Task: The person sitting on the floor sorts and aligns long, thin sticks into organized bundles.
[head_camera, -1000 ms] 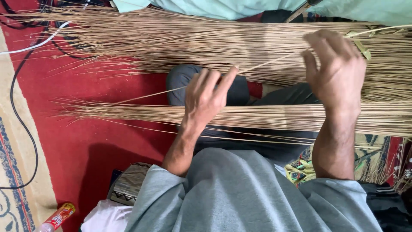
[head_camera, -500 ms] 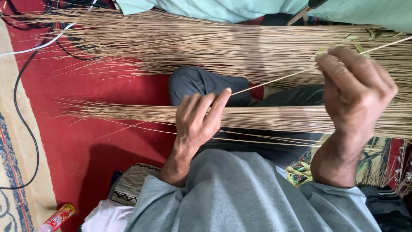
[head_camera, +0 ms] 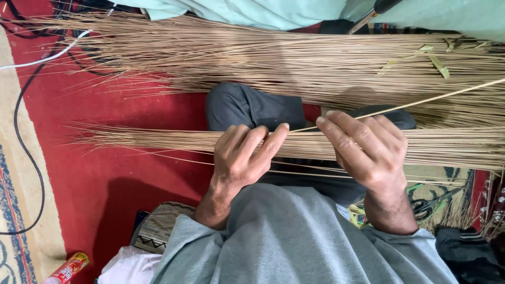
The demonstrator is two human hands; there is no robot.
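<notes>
I sit cross-legged on a red carpet. A bundle of thin tan sticks lies across my lap, and a larger pile of the same sticks lies beyond my knee. My left hand rests on the near bundle, its fingertips pinching the end of a single stick that slants up to the right edge. My right hand sits close beside it, fingers stretched out, fingertips on the same stick.
A black cable and a white cable run along the left. A red-labelled bottle and a patterned box lie at the lower left, scissors lie at the lower right, and pale green cloth lies at the top.
My right hand has come down and left from the upper right, along the single stick, until it is next to my left hand. My left hand has sunk slightly onto the near bundle.
</notes>
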